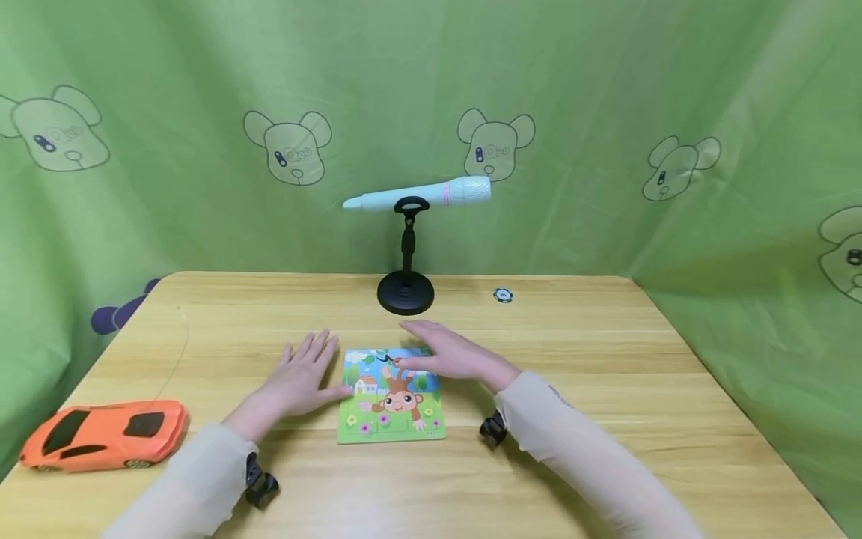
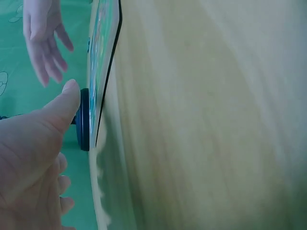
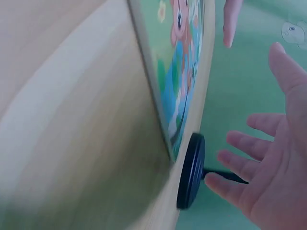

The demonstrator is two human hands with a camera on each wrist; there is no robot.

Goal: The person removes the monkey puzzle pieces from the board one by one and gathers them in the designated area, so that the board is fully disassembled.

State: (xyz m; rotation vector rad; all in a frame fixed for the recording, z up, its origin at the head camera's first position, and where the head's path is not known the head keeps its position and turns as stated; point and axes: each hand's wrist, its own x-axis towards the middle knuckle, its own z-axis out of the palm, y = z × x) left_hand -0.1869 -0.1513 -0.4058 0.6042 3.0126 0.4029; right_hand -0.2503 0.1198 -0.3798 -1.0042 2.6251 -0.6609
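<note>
A square monkey jigsaw puzzle (image 1: 393,404) lies flat on the wooden table, its picture showing a house, flowers and trees. Beside its left edge my left hand (image 1: 301,380) is spread, the thumb reaching toward the picture. My right hand (image 1: 458,353) hovers at the puzzle's upper right corner, its thumb over the picture and its fingers pointing left. In the left wrist view the left hand (image 2: 31,153) holds nothing. The right wrist view shows the right hand (image 3: 268,158) with fingers extended and apart from the puzzle (image 3: 165,62).
Behind the puzzle, a black stand (image 1: 406,293) carries a light blue toy microphone (image 1: 417,196). A small round chip (image 1: 503,295) lies to its right. An orange toy car (image 1: 104,436) sits at the table's left. Green curtains (image 1: 404,75) with bear prints surround the table.
</note>
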